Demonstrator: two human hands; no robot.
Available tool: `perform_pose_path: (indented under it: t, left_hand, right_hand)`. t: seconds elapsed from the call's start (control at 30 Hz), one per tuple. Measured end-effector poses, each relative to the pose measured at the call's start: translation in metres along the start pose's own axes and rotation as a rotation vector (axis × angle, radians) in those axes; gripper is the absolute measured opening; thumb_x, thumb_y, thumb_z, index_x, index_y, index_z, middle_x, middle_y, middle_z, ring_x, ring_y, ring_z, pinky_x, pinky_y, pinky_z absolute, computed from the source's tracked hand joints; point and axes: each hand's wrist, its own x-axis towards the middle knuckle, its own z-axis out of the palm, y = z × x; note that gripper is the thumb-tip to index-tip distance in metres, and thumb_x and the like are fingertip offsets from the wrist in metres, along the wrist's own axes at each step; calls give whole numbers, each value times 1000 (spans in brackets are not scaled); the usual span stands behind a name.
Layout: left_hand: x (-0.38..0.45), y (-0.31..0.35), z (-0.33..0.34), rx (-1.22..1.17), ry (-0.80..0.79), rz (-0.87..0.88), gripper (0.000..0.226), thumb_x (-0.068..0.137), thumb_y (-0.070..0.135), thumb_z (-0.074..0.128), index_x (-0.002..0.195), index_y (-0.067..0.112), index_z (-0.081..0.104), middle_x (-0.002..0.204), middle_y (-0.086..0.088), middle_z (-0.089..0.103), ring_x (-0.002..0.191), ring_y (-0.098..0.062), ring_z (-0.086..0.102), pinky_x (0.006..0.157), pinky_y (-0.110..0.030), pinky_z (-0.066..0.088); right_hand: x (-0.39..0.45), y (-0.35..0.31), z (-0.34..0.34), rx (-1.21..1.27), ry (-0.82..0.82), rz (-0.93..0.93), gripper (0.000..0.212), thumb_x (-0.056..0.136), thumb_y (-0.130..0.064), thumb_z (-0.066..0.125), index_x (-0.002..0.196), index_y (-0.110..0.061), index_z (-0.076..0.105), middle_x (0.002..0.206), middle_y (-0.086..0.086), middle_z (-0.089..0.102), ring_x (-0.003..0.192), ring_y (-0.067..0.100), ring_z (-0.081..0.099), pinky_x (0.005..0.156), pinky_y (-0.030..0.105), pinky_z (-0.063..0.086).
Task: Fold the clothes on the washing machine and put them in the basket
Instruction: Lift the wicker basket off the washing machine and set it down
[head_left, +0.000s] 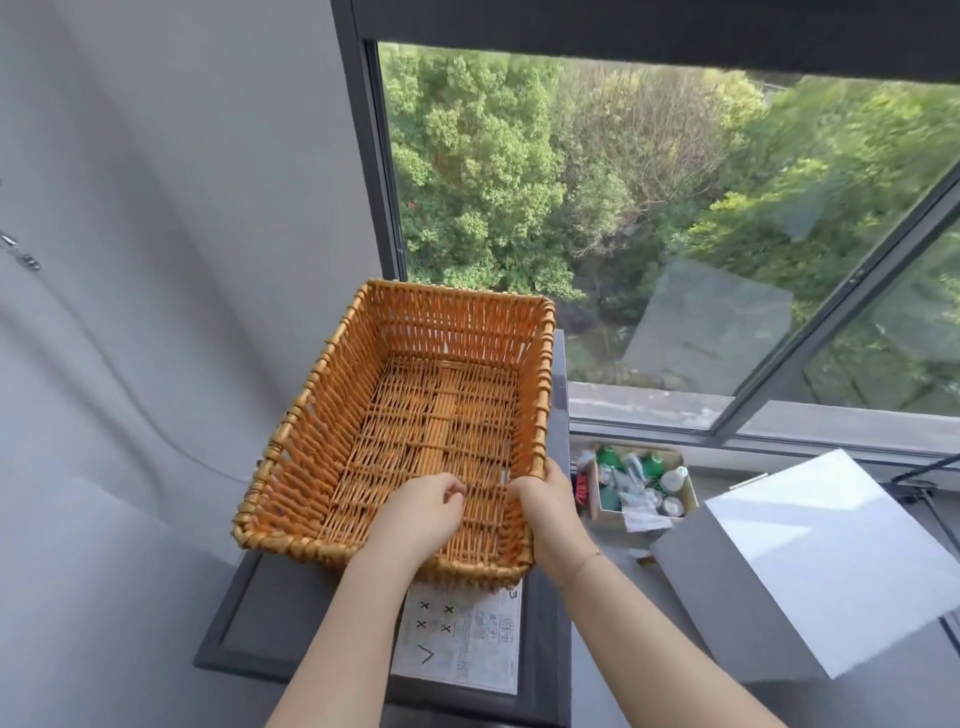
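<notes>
Wicker basket (311, 441) on washing machine (260, 613); right hand (545, 499) grips its near-right wall, left hand (421, 514) loosely curled inside, holding nothing.

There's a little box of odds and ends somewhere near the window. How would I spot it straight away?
Start at the large window looking onto green trees and drop to the ledge below its sill. There, right of the orange woven wicker basket and the person's right hand, sits a small open cardboard box. It alone is crammed with green-and-white bottles and packets.
</notes>
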Motion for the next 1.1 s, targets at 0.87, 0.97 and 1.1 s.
perform_pose_path:
  t: [0.87,0.97,1.1]
  left_hand:
    - [38,186,72,466,-387,562,43,96,44,40,62,19,48,57,3,43,54,-17,41,53,-25,34]
    - [41,224,101,505,-428,635,44,96,46,38,67,18,54,61,1,51,60,-20,49,56,-25,38]
    - [52,268,144,543,-485,698,42,98,44,36,69,17,52,63,0,50,68,-24,49,59,-28,35]
  right_hand:
    - [-15,-17,-196,440,616,-108,75,46,2,46,119,-11,55,89,12,54,83,32,54,80,51,55]
    - [-15,-11,-241,481,672,-101,77,49,5,46,124,-10,53,92,11,54,85,30,55,81,54,53]
    - [-9,-6,-300,491,767,-83,50,69,16,44,111,-11,54,85,5,45,79,23,43,63,29,39]
